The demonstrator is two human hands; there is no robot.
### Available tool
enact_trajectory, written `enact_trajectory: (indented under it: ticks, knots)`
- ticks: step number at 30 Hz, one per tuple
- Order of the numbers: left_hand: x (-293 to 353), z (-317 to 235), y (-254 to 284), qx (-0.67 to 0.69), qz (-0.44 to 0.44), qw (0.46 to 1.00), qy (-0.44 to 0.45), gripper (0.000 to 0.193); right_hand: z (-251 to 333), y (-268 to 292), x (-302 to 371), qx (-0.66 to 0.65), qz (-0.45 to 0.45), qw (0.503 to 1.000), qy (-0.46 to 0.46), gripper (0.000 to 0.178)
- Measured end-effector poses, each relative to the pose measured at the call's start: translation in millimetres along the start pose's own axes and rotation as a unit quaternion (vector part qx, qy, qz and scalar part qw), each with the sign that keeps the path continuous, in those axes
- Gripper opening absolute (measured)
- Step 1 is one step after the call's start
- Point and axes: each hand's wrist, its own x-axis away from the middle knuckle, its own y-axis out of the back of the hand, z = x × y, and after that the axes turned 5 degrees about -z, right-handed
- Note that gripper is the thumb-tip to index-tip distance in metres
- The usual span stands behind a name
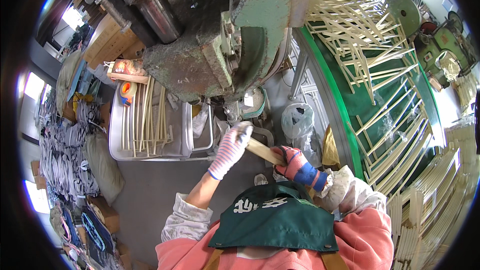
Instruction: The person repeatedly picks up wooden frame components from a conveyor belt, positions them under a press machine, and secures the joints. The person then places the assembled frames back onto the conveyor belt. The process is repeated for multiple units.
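Note:
My left hand (pixel 231 150), in a white glove with pink stripes, is closed around one end of a pale wooden strip (pixel 264 151). My right hand (pixel 301 167), in a red and blue glove, grips the strip's other end. The strip slants down from left to right between both hands, in front of my apron (pixel 270 220). Just beyond my left hand is the lower part of a worn green and grey machine (pixel 190 70). How far the strip's left end reaches past my left glove is hidden.
At the left, a white tray (pixel 113 130) holds several long wooden strips (pixel 145 125) and an orange tape roll (pixel 128 90). A green-topped table (pixel 340 105) on the right carries heaps of pale strips (pixel 360 25). Clear plastic bags (pixel 298 120) hang between machine and table.

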Motion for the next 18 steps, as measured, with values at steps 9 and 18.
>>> enact_trajectory:
  ticks: [9,18]
  knots:
    - [36,34,-34,0.500,0.122,0.833,0.203,0.046,-21,4,12,0.283,0.044,0.935,0.212,0.070]
    - [33,2,-58,0.427,-0.010,0.874,0.231,0.030,-7,15,11,0.519,0.097,0.786,0.321,0.058]
